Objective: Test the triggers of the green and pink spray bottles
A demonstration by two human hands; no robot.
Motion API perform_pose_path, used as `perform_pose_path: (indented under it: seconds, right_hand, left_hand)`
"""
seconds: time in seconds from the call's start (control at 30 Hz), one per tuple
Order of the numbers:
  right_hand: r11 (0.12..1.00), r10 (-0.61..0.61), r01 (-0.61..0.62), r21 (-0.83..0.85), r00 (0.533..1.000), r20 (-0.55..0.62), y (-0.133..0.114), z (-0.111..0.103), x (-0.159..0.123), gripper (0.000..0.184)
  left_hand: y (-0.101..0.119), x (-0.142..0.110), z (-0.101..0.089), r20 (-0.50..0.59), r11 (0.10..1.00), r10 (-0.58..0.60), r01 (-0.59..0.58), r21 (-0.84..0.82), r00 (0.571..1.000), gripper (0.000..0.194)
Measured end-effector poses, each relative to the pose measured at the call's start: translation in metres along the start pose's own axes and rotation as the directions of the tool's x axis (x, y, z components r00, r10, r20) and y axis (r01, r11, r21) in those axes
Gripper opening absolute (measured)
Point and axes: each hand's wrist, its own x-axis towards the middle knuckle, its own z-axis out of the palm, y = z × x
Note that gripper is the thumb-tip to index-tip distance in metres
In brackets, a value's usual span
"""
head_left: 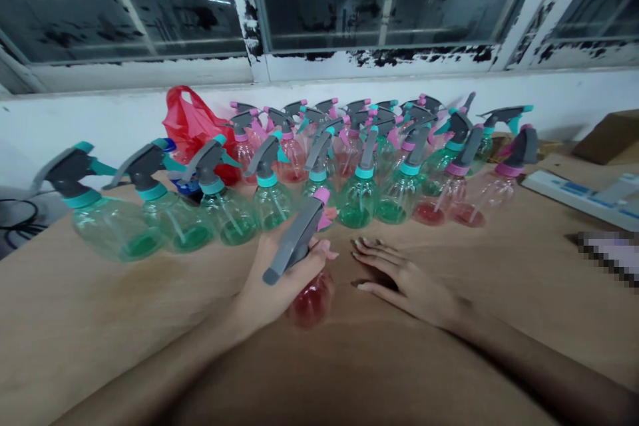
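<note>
My left hand (287, 279) is wrapped round the neck of a pink spray bottle (310, 303) with a grey head and pink nozzle. The bottle is near the front of the table, its nozzle pointing away from me. To its right, my right hand (407, 279) rests palm down on the tabletop, fingers stretched out and holding nothing. Just beyond both hands stands a front row of spray bottles: green ones (234, 216) with teal collars from the left to the middle, and two pink ones (433, 203) at the right end.
Behind the row stand several more pink and green spray bottles (349, 153). A red plastic bag (192, 126) is at the back left, by the wall. On the right are a white power strip (584, 200), a cardboard box (609, 138) and a blurred-out flat object (612, 256).
</note>
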Motion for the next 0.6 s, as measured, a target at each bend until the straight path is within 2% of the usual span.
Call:
perform_pose_path:
  seconds: [0.23,0.4,0.6]
  right_hand:
    - [1.0,-0.012,0.013,-0.019,1.0,0.013,0.003,0.0012,-0.0004,0.052]
    - [0.999,-0.002,0.002,-0.033,1.0,0.024,0.0017,0.0004,-0.0004,0.053]
    - [0.999,0.0,0.001,-0.034,1.0,0.025,0.0001,-0.0005,-0.0002,0.053]
  left_hand:
    - [0.0004,0.0003,0.0004,-0.039,0.999,-0.006,0.008,0.054,0.999,0.02]
    - [-0.0015,0.0015,0.0,-0.023,0.999,-0.006,0.007,0.043,1.0,0.041]
    - [-0.0017,0.002,-0.0004,-0.02,0.998,0.011,-0.01,0.062,1.0,0.04]
